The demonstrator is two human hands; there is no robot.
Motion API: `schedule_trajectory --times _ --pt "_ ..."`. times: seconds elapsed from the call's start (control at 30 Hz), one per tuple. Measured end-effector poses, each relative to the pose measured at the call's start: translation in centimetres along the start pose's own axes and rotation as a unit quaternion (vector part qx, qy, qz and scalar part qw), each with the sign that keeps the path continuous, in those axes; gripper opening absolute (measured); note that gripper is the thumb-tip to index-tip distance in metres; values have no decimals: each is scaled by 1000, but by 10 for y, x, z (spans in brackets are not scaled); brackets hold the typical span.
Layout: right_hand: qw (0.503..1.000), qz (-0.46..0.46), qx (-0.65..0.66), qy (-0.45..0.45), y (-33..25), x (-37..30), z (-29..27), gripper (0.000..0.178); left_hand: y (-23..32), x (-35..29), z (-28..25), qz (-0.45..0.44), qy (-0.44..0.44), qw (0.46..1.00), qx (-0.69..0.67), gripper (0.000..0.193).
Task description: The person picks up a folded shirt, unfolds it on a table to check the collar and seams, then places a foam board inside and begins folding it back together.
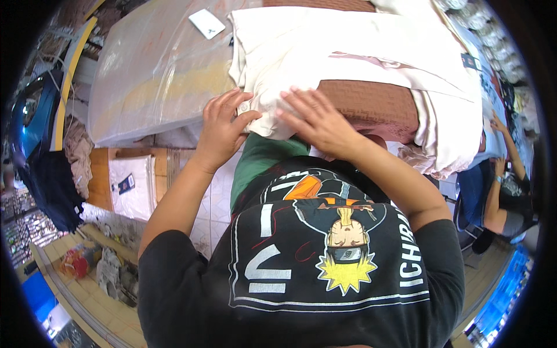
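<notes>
A cream garment (284,64) lies across the table in front of me, its near edge gathered and hanging over my lap. My left hand (223,122) has thumb and fingers curled around the garment's near left corner, where a small button (244,107) shows between them. Flat on the bunched cloth just to the right rests my right hand (319,120), its fingers stretched out and holding nothing. The layers under that palm are hidden.
A brown textured cushion (365,104) supports more pale cloth at right. Plastic sheeting (156,75) covers the table's left part, with a white phone-like object (206,24) on it. A folded pale garment (132,188) lies on a wooden surface lower left. Another person's arm (496,197) shows at far right.
</notes>
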State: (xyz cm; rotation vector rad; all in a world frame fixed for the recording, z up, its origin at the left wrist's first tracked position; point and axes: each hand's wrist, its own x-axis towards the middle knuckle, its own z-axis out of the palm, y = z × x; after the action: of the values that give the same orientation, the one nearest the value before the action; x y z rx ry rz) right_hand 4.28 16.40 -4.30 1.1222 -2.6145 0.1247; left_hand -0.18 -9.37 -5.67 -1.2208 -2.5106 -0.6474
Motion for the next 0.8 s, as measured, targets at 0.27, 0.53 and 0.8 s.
schedule_trajectory --times 0.27,0.53,0.8 --pt "889 228 334 214 30 42 -35 25 -17 123 -66 13 -71 977 -201 35" --pt "589 542 554 229 133 -1 -26 35 -88 232 34 -211 -224 905 -293 60" --pt "884 400 158 183 147 -2 -68 30 -87 203 47 -226 -182 894 -341 48"
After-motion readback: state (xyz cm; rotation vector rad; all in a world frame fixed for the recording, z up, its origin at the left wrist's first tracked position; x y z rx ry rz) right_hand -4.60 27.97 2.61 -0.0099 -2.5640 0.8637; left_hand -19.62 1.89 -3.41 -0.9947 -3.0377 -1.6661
